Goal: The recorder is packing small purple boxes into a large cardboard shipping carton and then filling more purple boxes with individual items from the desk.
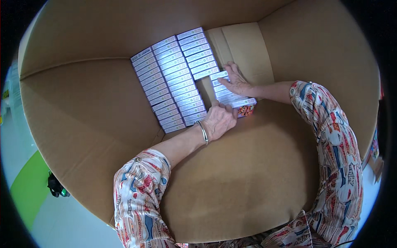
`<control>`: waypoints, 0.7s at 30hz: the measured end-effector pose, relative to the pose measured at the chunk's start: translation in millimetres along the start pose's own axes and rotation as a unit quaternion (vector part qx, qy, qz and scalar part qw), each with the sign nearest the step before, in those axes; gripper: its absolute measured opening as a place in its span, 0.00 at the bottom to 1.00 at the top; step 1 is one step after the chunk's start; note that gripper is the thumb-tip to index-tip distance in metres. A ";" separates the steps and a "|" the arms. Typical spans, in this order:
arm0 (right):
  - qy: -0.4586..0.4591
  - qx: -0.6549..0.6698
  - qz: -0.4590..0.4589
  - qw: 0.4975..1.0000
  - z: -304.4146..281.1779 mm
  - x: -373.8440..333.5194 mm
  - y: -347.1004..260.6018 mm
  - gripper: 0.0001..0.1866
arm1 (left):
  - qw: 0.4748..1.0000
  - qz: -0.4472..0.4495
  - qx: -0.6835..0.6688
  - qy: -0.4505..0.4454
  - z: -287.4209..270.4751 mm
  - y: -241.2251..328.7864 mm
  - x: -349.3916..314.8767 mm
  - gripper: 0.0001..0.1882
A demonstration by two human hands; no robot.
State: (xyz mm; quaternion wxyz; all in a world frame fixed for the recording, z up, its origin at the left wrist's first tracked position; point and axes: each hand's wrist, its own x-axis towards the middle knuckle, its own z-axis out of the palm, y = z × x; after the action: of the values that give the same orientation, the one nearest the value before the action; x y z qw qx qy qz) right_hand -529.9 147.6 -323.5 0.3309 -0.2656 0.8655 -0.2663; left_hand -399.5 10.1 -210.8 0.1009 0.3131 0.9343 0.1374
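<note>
Both my hands reach down into a large cardboard carton (248, 165). My right hand (237, 82) lies over a short row of small flat boxes (221, 87), its thumb and fingers spread across their upper edges. At the near end of that row, my left hand (220, 120) has its fingers curled against a small box (245, 110) with a red and orange picture on its side. Its fingertips are partly hidden. Left of this row, similar white and purple boxes (178, 74) stand packed in long columns, narrow sides up.
A bare strip of carton floor (244, 45) shows right of the columns. Tall carton walls (318, 45) surround the boxes. Outside, on the left, are a green floor patch (29, 186) and a black object (56, 186).
</note>
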 end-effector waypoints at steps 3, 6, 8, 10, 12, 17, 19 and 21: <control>0.021 0.020 -0.011 1.000 7.2 -2.8 -0.1 0.36 | 0.999 -0.010 0.033 -0.005 -4.4 -9.5 8.8 0.11; 0.048 0.021 -0.026 0.998 12.3 -4.3 9.2 0.34 | 0.999 -0.033 -0.008 0.019 5.4 -5.5 9.5 0.12; 0.065 0.018 -0.043 0.997 9.8 -3.1 9.5 0.32 | 0.997 -0.048 -0.033 0.048 3.7 -5.7 10.3 0.13; 0.063 0.015 -0.054 0.996 6.6 -2.0 10.5 0.32 | 0.994 -0.092 -0.036 0.046 2.7 -9.2 10.5 0.17; 0.062 0.022 -0.064 0.996 5.0 -1.2 9.8 0.32 | 0.994 -0.083 -0.025 0.066 6.7 -12.2 12.6 0.16; 0.026 0.042 -0.044 0.998 -6.5 -0.1 2.5 0.33 | 0.982 -0.022 -0.176 0.069 15.1 -11.0 1.5 0.11; 0.016 0.049 -0.029 0.998 -7.1 -1.5 3.4 0.34 | 0.981 -0.040 -0.185 0.038 21.5 -5.5 -1.0 0.09; 0.014 0.035 -0.018 0.999 -3.9 -1.9 13.3 0.37 | 0.987 -0.053 -0.148 0.026 29.6 0.3 3.9 0.11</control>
State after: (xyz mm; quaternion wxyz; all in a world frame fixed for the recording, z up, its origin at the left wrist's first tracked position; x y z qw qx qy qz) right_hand -535.3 159.5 -328.7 0.3232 -0.2656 0.8553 -0.3058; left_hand -394.2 18.4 -238.9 0.1292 0.2408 0.9213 0.2765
